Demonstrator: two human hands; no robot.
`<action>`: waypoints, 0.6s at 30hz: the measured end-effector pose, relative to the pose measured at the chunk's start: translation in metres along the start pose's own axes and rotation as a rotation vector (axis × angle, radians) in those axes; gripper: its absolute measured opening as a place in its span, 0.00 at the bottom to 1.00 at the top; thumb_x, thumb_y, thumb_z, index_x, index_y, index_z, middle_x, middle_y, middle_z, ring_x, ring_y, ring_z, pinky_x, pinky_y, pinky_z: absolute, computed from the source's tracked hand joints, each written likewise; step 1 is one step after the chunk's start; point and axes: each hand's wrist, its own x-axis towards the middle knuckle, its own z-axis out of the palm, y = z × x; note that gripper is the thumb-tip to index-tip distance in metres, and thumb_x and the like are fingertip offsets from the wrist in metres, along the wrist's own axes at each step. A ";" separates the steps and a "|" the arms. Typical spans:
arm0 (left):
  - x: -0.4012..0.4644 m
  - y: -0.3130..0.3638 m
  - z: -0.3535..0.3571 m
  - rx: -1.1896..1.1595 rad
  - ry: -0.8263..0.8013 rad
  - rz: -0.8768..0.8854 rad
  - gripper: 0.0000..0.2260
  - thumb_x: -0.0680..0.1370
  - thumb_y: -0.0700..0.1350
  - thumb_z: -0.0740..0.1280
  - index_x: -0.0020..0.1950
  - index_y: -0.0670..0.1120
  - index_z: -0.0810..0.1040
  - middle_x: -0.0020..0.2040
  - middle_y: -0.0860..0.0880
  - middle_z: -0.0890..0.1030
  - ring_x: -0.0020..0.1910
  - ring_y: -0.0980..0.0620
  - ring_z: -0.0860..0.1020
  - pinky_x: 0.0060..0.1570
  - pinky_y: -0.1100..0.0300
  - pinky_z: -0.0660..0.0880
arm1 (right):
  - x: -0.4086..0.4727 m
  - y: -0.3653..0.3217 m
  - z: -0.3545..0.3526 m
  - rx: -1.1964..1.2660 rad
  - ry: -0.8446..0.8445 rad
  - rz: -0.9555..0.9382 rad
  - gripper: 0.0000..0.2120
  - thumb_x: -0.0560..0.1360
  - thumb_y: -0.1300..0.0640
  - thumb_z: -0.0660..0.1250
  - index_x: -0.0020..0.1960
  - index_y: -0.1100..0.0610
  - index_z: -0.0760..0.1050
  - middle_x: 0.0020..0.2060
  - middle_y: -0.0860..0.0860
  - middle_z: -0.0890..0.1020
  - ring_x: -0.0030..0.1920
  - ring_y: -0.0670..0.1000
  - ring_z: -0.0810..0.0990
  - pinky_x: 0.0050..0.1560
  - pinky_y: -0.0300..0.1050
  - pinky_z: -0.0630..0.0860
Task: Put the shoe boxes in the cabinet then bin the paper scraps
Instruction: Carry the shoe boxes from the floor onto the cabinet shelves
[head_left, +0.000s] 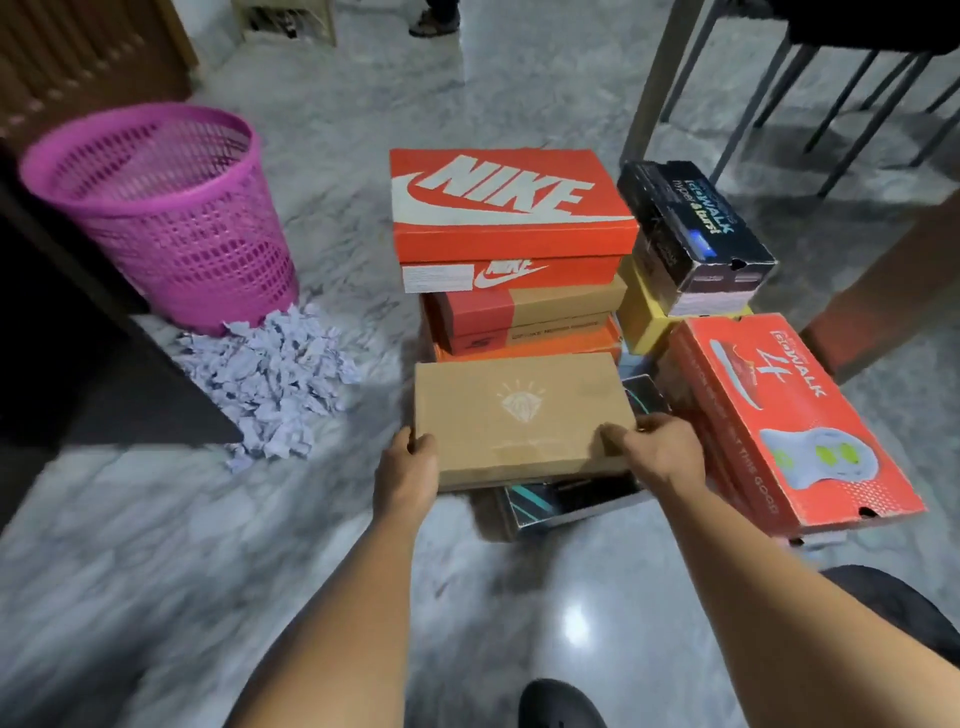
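A plain brown shoe box (519, 410) with a faint diamond logo lies on top of a dark box (561, 504) on the floor. My left hand (408, 465) grips its near left corner and my right hand (657, 449) grips its near right corner. Behind it stands a stack topped by an orange Nike box (509, 202). To the right are a black GoWalk box (696, 228) on a yellow box (641, 312), and a tilted orange GoWalk box (789, 415). A heap of pale paper scraps (270, 379) lies beside a pink mesh bin (166, 208).
A dark cabinet edge (67, 353) fills the left side next to the bin. Table and chair legs (810, 93) stand at the back right. Someone's feet (434, 21) show at the top. The marble floor (208, 545) near me is bare.
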 end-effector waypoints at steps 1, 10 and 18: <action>-0.001 -0.008 -0.026 -0.024 0.040 -0.013 0.16 0.76 0.53 0.59 0.60 0.51 0.78 0.54 0.45 0.83 0.51 0.43 0.79 0.49 0.51 0.76 | -0.009 -0.014 0.010 0.008 -0.050 -0.051 0.17 0.68 0.47 0.81 0.47 0.56 0.79 0.45 0.55 0.85 0.48 0.56 0.82 0.54 0.48 0.79; -0.059 -0.136 -0.266 -0.236 0.362 -0.258 0.10 0.77 0.53 0.66 0.49 0.47 0.78 0.41 0.49 0.84 0.42 0.47 0.84 0.44 0.50 0.82 | -0.131 -0.150 0.149 -0.184 -0.738 -0.336 0.10 0.70 0.67 0.79 0.47 0.62 0.80 0.43 0.60 0.87 0.40 0.55 0.83 0.37 0.48 0.80; -0.112 -0.249 -0.397 -0.516 1.000 -0.271 0.13 0.76 0.48 0.71 0.53 0.42 0.74 0.49 0.43 0.80 0.54 0.40 0.80 0.48 0.57 0.70 | -0.308 -0.235 0.317 0.106 -1.124 -0.510 0.15 0.75 0.63 0.75 0.58 0.52 0.76 0.61 0.50 0.84 0.60 0.56 0.83 0.60 0.62 0.77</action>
